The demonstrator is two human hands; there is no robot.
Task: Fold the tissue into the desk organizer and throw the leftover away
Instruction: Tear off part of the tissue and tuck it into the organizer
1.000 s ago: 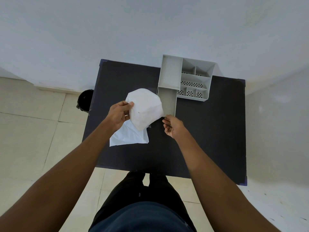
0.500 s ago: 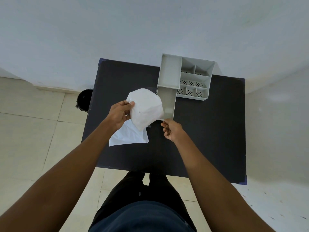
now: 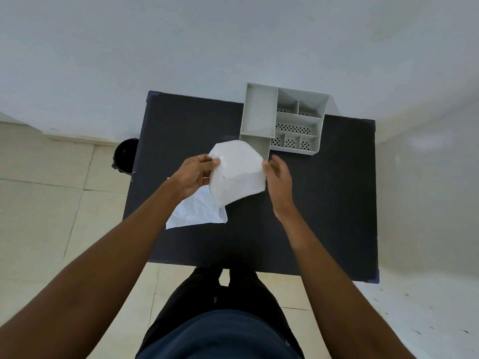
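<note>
A dark table [image 3: 324, 203] stands against a pale wall, with tiled floor on its left and the person's dark trousers below its near edge. At the table's far edge sits a grey desk organizer [image 3: 285, 120]: one long tray on its left, a low drawer-like section reaching toward the person, and several smaller perforated compartments on its right. A black bin [image 3: 124, 156] stands on the floor just beside the table's left edge.

The tissue [image 3: 237, 172], a white folded sheet, is held up above the table, just in front of the organizer's near end. A second white sheet [image 3: 197, 213] lies flat on the table under it, partly hidden by the left wrist.

The left hand [image 3: 193, 174] has its grip clamped on the tissue's left edge, thumb on top. The right hand [image 3: 278, 174] has its fingers apart, fingertips touching the tissue's right edge.
</note>
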